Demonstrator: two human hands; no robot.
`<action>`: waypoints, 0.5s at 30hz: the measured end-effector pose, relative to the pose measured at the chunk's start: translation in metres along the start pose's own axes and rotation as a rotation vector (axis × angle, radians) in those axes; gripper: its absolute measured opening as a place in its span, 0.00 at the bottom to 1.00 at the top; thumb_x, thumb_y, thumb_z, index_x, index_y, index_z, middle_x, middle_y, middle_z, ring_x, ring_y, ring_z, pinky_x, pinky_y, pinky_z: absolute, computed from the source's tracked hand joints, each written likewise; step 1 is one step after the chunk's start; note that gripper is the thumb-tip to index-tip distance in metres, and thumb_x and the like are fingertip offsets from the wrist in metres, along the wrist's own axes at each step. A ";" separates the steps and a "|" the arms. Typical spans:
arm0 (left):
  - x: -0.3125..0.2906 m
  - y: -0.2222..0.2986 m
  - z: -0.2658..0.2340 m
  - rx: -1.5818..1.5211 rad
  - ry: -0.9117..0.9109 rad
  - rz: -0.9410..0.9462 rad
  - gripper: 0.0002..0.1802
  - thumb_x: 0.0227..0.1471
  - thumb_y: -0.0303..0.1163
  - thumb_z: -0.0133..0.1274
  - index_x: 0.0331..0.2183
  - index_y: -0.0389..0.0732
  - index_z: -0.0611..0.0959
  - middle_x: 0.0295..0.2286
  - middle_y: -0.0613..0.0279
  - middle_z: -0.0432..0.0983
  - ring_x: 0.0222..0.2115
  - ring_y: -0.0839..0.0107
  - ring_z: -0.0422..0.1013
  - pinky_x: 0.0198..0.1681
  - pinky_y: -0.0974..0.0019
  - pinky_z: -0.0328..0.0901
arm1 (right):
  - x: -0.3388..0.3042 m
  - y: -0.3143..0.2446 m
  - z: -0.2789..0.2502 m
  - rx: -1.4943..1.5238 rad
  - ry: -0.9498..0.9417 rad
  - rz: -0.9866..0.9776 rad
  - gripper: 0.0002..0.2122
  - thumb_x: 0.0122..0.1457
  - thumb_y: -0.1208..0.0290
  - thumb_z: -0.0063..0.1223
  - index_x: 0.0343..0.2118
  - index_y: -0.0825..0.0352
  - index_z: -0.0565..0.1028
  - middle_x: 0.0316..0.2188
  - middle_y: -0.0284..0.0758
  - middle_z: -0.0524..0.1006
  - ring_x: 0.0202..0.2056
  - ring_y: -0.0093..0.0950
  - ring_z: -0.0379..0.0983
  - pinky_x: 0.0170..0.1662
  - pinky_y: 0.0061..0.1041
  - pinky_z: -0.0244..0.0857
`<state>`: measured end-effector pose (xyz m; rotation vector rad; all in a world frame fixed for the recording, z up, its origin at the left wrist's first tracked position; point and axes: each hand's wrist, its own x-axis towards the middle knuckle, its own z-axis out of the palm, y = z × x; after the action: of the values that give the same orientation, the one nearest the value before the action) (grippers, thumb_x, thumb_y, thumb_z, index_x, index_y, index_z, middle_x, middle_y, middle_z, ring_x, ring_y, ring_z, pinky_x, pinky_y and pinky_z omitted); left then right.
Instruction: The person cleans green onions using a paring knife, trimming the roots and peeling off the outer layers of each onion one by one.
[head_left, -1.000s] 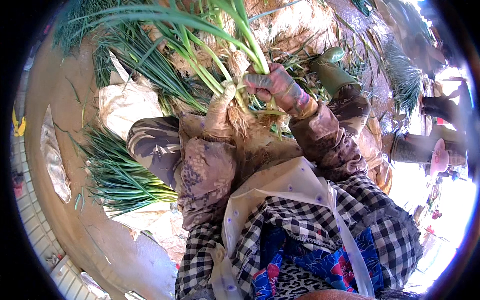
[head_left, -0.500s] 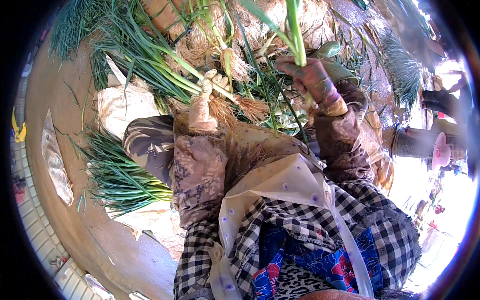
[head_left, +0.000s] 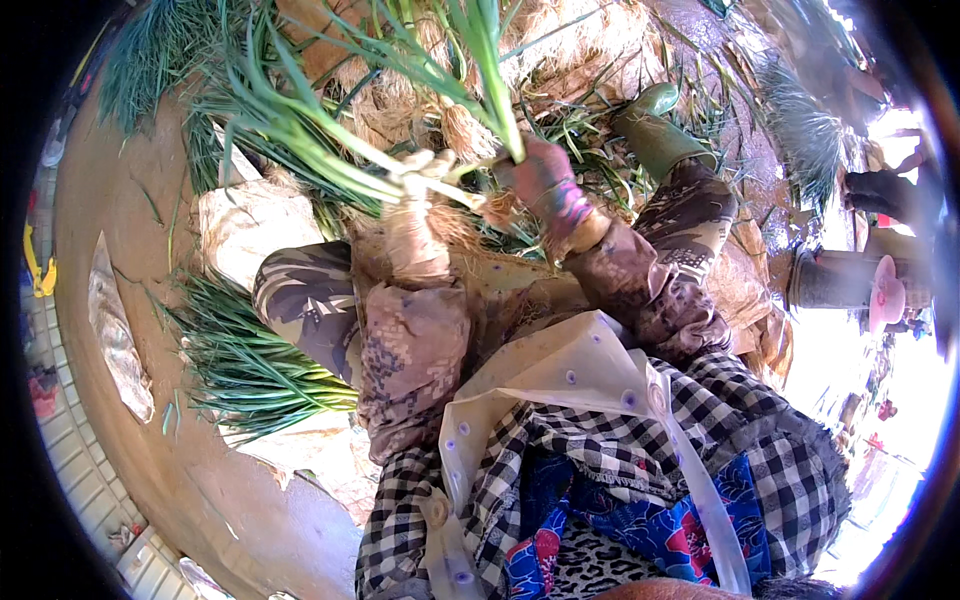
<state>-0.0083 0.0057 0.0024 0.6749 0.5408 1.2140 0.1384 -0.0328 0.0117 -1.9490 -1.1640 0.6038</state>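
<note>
My left hand (head_left: 418, 235), in a pale glove, is closed around several green onions (head_left: 335, 165). Their leaves point up and left, and their roots hang beside the palm. My right hand (head_left: 548, 190), in a dark reddish glove, grips another green onion (head_left: 492, 75), which stands nearly upright with its leaves away from me. Both hands are close together above my lap, somewhat blurred; I cannot tell whether the right fingers touch the roots by the left hand. Beyond them lie piled onions with stringy pale roots (head_left: 465, 130).
A bundle of green onions (head_left: 265, 350) lies left of my knee, and a larger heap (head_left: 150, 65) at the far left. My green boot (head_left: 660, 150) stands among loose leaves. At right are a person's dark legs (head_left: 840, 280) and a pink hat (head_left: 884, 295).
My right hand has swung left and slightly down with its green onion, to beside my left hand. The left hand's onions have shifted slightly, and the green boot shows more fully.
</note>
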 end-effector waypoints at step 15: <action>-0.015 0.008 0.035 -0.232 -0.047 -0.341 0.27 0.40 0.29 0.52 0.45 0.38 0.63 0.34 0.51 0.68 0.27 0.69 0.68 0.24 0.74 0.65 | 0.021 -0.071 -0.030 0.283 -0.217 -0.204 0.16 0.44 0.61 0.51 0.30 0.69 0.69 0.21 0.32 0.69 0.22 0.25 0.66 0.24 0.21 0.61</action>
<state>0.0069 -0.0132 0.0327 0.3935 0.4458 0.9193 0.1332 -0.0057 0.0862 -1.5343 -1.3128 0.8356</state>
